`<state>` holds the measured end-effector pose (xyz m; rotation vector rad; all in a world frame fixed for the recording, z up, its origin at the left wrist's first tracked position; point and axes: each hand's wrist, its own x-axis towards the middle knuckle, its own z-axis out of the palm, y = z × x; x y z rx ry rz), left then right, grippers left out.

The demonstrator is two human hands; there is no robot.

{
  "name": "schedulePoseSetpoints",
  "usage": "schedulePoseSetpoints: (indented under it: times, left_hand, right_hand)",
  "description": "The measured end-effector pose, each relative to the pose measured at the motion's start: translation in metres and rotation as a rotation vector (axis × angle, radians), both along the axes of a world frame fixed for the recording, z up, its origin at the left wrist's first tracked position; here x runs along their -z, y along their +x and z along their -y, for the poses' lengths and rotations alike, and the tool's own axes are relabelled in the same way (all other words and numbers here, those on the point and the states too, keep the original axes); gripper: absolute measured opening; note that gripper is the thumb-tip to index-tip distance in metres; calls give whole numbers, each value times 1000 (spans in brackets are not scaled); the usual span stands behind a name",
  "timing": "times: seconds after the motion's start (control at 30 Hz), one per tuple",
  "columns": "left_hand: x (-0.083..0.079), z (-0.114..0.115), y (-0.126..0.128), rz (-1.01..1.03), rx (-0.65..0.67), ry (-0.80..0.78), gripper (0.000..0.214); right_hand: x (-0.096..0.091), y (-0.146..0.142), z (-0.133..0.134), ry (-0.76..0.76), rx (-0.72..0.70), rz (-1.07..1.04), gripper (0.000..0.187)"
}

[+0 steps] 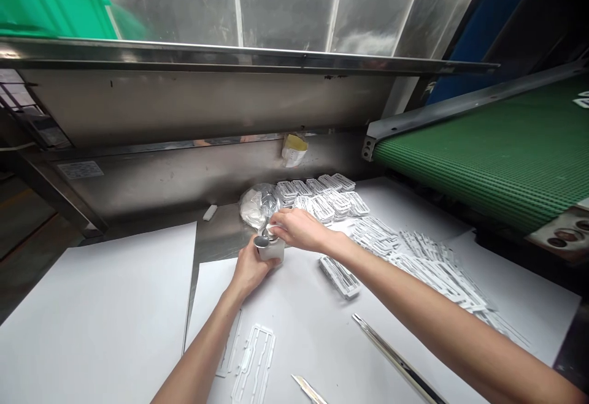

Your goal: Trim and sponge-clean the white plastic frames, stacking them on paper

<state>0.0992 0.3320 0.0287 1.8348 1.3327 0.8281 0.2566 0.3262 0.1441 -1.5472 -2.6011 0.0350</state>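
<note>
A person's left hand point(251, 269) wraps a small grey container point(276, 251) standing on the white sheet point(294, 324) near the middle of the worktop point(216, 232), fingers curled round its side and thumb at the front. The right hand point(299, 229) reaches in from the right, its fingertips drawn together in a pinch at the container's top; what exactly they pinch is too small to tell. Just behind the container, toward the worktop's back edge, lies a crumpled clear bag point(255, 205), and beside it stand rows of stacked white plastic frames point(322, 198). One short stack point(340, 277) sits just right of the hands, and more frames fan out loosely point(437, 269) toward the right edge, below a green conveyor belt point(497, 152). Two flat frames point(255, 355) lie near the front edge beside the left forearm, with a long metal strip point(396, 358) and a small blade point(308, 388) close by. Judging from the grip, the work at the container's top goes best with the left hand pressing the base flat on the sheet and holding it upright, so only the right fingertips move. The right forearm should also stay clear of the short stack beneath it.
</note>
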Motion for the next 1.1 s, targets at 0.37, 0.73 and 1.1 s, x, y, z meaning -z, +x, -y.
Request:
schedulePoseSetpoints:
  times: [0.37, 0.73, 1.1]
  left_hand:
    - [-20, 13, -13, -133, -22, 15, 36]
    - [-23, 141, -69, -443, -125, -157, 28]
    - [-22, 130, -51, -296, -176, -277, 12]
  right_hand:
    - [4, -5, 4, 18, 86, -89, 23]
    - [-1, 7, 65, 91, 175, -508, 20]
    - [30, 28, 178, -98, 434, -925, 20]
